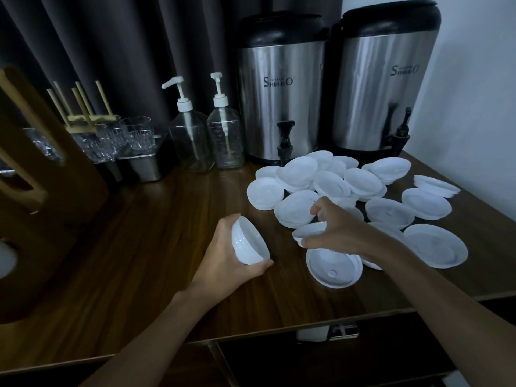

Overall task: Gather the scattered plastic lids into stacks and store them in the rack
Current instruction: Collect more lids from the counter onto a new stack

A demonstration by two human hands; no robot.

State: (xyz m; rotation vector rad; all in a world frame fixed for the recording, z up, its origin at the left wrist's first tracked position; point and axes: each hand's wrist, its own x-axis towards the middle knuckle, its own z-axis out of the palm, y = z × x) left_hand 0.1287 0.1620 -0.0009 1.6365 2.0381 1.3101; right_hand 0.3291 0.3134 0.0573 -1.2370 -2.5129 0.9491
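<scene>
Several white plastic lids [335, 185] lie scattered and overlapping on the dark wooden counter [156, 236], right of centre. My left hand [223, 261] grips a small stack of lids [250, 241] held on edge just above the counter. To its right, my right hand [337, 227] pinches a single lid [308, 230] at the near edge of the pile, fingers curled over it. Another lid [333, 268] lies flat right below that hand. A wooden rack [28, 152] stands at the far left, partly cut off.
Two steel drink dispensers [279, 90] [382, 82] stand behind the pile, spigots over the lids. Two clear pump bottles [192, 135] [225, 132], glasses [136, 132] and a metal tray sit at the back left. The counter's front edge [279, 333] runs below my arms.
</scene>
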